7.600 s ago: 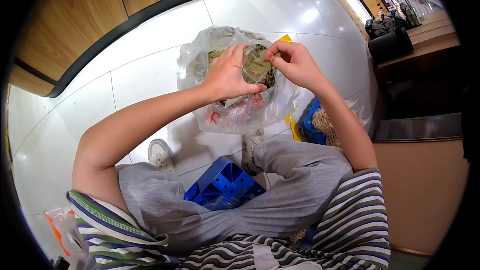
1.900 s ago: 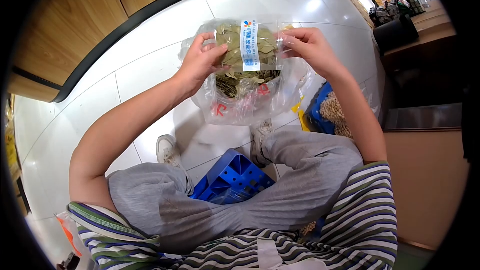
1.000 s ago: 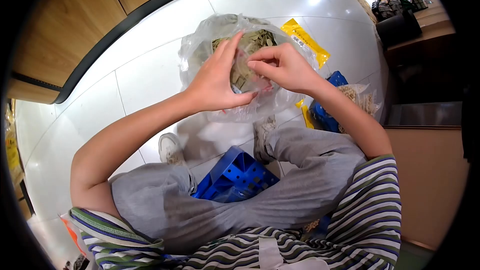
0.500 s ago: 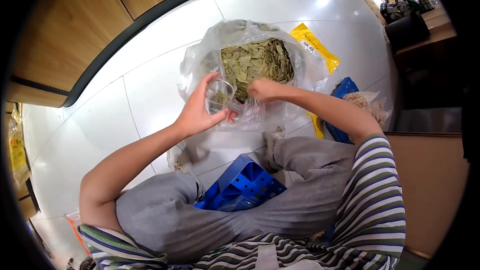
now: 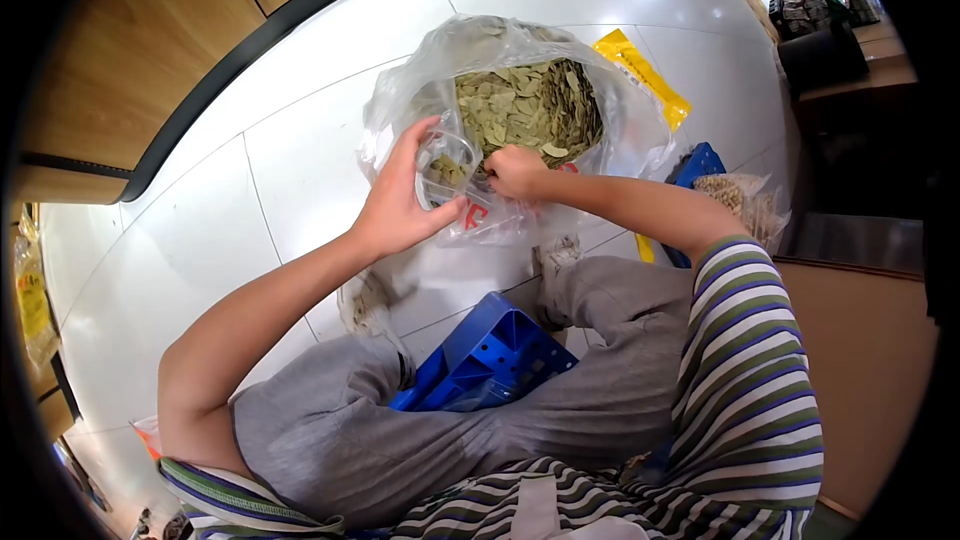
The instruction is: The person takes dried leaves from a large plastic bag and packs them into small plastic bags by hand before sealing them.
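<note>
A large clear plastic bag [image 5: 400, 90] with red print stands open on the floor, full of dried green leaves [image 5: 520, 105]. On its left side, my left hand [image 5: 405, 200] has thumb and fingers spread round the open mouth of a small clear bag [image 5: 445, 155], which has a few leaves in it. My right hand [image 5: 518, 172] is closed at the near edge of the leaf pile, beside the small bag's mouth. Whatever its fingers hold is hidden.
A yellow packet [image 5: 645, 75] lies beyond the bag to the right. Blue crates [image 5: 485, 350] are between my legs and at the right, where a bag of pale nuts or beans [image 5: 735, 198] rests. Wooden cabinets [image 5: 140, 50] line the upper left.
The small bag, earlier held up flat with its label showing, is now lower at the left, held open. My right hand has gone down to the leaves and closed there.
</note>
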